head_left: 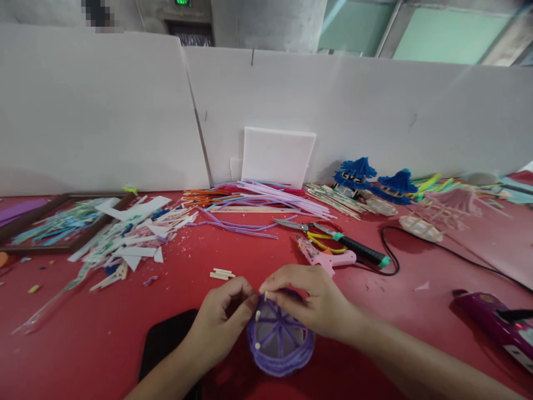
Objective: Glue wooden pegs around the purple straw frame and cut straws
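Observation:
A round purple woven basket (280, 344) made of purple straws with small white sticks at its spokes sits on the red table (83, 333) in front of me. My left hand (222, 316) pinches its upper left rim. My right hand (310, 303) grips the top rim, fingertips on a small white stick. Both hands meet at the top of the rim.
Short wooden sticks (222, 274), scissors (291, 224), pink cutters (327, 256) and a black-handled tool (360, 250) lie beyond the hands. Purple straws (270, 197), paper scraps (133, 233), a framed tray (54, 225), blue tassels (375, 178), a purple glue gun (495, 322) and a black mat (166, 344) surround them.

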